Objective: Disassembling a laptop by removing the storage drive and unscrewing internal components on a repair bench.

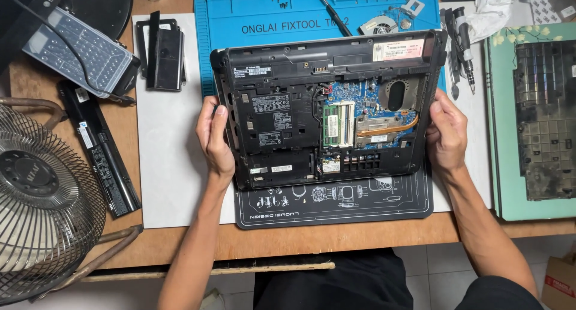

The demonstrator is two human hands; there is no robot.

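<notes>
Currently gripping opened laptop base (324, 106) by both side edges.
Left hand (213, 136) and right hand (447, 133) clasped on opposite rims, base underside-up on black mat (336, 205) atop table (180, 241), circuit board (372, 115) exposed. Advisable: keep level, fingers off board.

A small electronics repair workshop: an opened laptop (327, 109) with its circuit board bared lies on a black work mat (336, 205) over a blue repair mat (264, 13) on the wooden counter (300, 241), with a screwdriver (463, 37), a loose cooling fan (379, 26), a laptop battery (99, 148) and a removed bottom cover (547, 115) lying around it
</notes>
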